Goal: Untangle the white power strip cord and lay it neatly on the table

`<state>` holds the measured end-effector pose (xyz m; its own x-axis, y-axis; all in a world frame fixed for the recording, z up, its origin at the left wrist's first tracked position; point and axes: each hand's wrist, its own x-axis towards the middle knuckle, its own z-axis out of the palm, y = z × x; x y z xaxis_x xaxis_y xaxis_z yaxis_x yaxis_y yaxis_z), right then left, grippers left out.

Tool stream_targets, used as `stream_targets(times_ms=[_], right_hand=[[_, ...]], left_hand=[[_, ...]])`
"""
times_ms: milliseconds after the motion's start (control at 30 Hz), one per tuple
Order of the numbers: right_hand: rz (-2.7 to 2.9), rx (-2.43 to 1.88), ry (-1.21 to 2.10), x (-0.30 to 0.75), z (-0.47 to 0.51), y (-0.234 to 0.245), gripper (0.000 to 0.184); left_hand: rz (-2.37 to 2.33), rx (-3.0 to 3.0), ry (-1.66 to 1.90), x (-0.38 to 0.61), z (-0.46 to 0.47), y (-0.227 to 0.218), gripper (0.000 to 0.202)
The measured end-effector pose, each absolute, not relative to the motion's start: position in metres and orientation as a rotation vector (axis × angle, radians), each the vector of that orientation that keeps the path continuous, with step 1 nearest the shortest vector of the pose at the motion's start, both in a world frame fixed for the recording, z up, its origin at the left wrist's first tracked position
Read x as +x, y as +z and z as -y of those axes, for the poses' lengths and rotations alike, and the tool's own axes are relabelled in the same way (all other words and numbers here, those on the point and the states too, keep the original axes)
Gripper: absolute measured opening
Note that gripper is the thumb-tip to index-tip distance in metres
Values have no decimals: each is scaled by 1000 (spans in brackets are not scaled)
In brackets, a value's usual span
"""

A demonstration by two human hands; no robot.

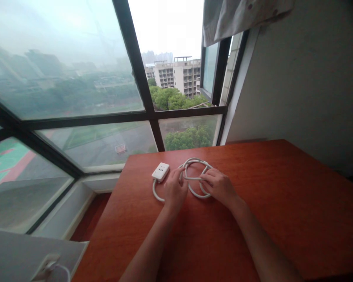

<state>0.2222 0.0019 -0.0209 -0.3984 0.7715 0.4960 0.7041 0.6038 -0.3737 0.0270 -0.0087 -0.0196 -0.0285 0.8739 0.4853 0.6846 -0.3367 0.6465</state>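
Their left hand (176, 188) and right hand (219, 185) both pinch white cable (193, 178) — loops between them, socket block (160, 172) just outside left hand.

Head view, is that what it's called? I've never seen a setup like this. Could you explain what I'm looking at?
There's no robot here: these are a person's bare hands, seen by a camera worn on that person's head, looking forward and down. The right hand pinches a looped white cable between its fingers. The left hand is at the cable too, though its grip is hard to make out. Beside it, a white extension socket lies on the reddish-brown wooden table. Beyond are dark-framed windows.
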Motion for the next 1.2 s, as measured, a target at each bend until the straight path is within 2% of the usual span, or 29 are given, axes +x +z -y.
stream_targets(times_ms=[167,400,600,800,1033,1200], right_hand=[[2071,-1122,345,231,-4,-16,15],[1796,-1069,674,230,1,-8,16],[965,-1026,912,246,-8,-9,26],[455,-775,1124,294,-13,-10,22],[512,-947,984,355,13,-10,26],[525,-1185,766,405,32,-33,31]], left_hand=[[-1654,1922,1370,0,-10,-27,30],[-1641,1830,1306,-9,-18,-34,34],[-1643,1882,1316,-10,-21,-39,37],[-1619,1951,1286,-10,-21,-41,40],[-1635,1908,1237,-9,-20,-39,39],[-1625,1919,1247,-8,-20,-38,38]])
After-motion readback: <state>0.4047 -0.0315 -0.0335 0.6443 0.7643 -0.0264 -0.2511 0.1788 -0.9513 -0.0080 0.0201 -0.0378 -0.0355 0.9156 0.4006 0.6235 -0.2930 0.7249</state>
